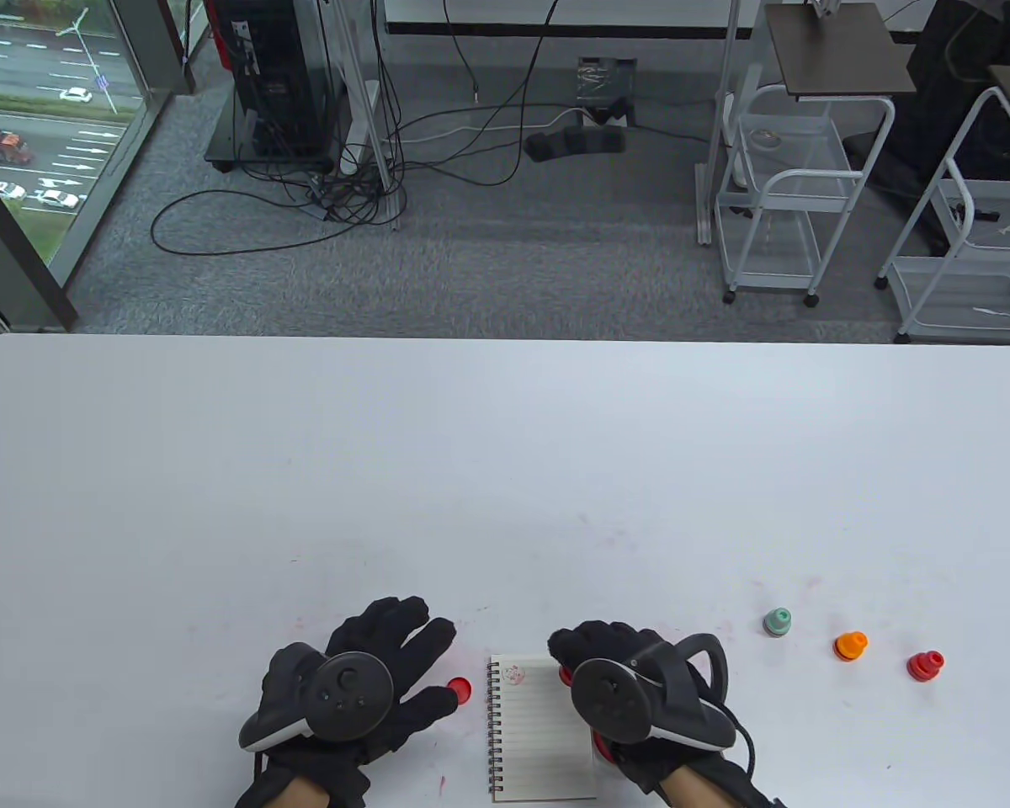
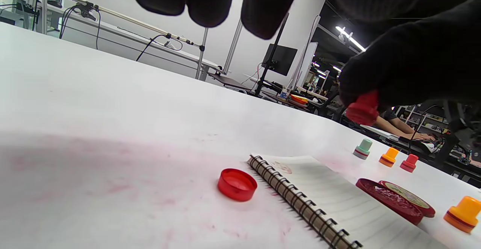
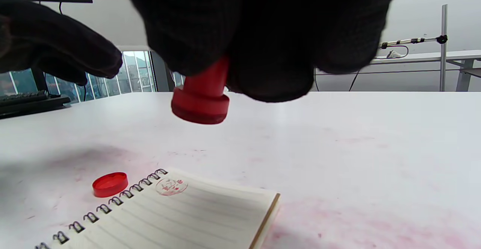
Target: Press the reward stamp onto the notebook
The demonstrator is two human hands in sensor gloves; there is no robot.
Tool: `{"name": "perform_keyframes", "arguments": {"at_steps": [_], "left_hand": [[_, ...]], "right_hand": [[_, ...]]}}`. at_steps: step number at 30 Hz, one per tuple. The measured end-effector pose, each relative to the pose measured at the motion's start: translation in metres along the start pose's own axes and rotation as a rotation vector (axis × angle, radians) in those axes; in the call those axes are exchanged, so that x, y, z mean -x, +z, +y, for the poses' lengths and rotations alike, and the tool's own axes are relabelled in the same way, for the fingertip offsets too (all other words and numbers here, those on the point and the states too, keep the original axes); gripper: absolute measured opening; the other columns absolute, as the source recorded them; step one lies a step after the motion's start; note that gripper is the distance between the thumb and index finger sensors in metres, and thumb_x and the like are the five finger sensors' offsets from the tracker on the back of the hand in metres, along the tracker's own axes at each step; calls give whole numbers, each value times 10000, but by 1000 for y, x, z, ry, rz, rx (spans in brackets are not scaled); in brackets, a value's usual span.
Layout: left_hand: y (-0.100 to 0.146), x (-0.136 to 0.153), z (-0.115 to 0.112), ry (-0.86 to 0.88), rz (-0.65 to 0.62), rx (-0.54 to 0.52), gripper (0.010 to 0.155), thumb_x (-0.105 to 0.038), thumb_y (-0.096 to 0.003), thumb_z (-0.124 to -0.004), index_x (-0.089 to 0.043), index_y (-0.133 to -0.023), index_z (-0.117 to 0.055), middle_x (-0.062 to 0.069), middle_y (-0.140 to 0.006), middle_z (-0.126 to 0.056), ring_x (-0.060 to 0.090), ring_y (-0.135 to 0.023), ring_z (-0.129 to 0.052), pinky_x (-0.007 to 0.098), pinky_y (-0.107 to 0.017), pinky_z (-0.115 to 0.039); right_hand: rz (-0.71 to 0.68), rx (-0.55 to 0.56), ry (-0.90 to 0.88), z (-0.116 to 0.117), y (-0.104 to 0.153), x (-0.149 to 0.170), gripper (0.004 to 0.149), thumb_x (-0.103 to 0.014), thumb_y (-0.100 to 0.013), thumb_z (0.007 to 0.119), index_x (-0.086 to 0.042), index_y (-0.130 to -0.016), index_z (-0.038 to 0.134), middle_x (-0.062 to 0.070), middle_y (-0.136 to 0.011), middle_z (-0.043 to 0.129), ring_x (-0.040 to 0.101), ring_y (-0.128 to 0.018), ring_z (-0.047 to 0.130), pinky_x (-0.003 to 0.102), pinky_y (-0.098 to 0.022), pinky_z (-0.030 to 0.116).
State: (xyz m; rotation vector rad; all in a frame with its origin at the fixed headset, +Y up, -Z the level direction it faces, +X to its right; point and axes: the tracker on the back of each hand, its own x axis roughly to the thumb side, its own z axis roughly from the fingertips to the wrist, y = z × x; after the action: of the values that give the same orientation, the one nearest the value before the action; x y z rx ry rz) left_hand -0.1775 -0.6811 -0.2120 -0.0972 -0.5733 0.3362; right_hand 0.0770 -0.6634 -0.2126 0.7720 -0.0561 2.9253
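Note:
A small spiral notebook (image 1: pixel 539 741) lies open near the table's front edge, with one red stamp print (image 1: pixel 513 673) at its top left corner. My right hand (image 1: pixel 602 661) grips a red reward stamp (image 3: pixel 201 98) by its handle and holds it above the notebook's top right, face down and clear of the paper. In the table view only a bit of that stamp (image 1: pixel 566 673) shows. My left hand (image 1: pixel 370 682) is open with fingers spread, just left of the notebook, holding nothing. The stamp's red cap (image 1: pixel 459 688) lies between the left hand and the spiral binding.
A red ink pad (image 2: pixel 394 200) lies open at the notebook's right edge, mostly under my right hand in the table view. An orange stamp (image 2: pixel 464 214) stands beside it. Green (image 1: pixel 777 622), orange (image 1: pixel 850 646) and red (image 1: pixel 925 666) stamps stand in a row to the right.

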Motion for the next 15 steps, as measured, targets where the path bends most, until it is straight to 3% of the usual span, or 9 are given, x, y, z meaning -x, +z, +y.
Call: {"name": "perform_keyframes", "arguments": {"at_steps": [8,15], "left_hand": [[-1,-1,0,-11,-8,-3,792,-650,-480,-626,-214,-1141,-638,204,-1207,-533,498,-1066,-571,691,-732,-556],[-4,-2,-4,-23,-8,22,790,-648,-481,-625,-214,-1140,-639,209,-1205,-534,496,-1066,-576,690,-733,-557]], "right_hand": [[-25,-61,96,31,-28,-15,431,-246,-368,881,-231,-799,867,95,-772,971,241,-540,1030,432,-445,906],[-35,-65,152,47,-30,-17,419,-255,-359,890,-247,-777,888,77,-758,990,231,-527,1040,421,-437,913]]}}
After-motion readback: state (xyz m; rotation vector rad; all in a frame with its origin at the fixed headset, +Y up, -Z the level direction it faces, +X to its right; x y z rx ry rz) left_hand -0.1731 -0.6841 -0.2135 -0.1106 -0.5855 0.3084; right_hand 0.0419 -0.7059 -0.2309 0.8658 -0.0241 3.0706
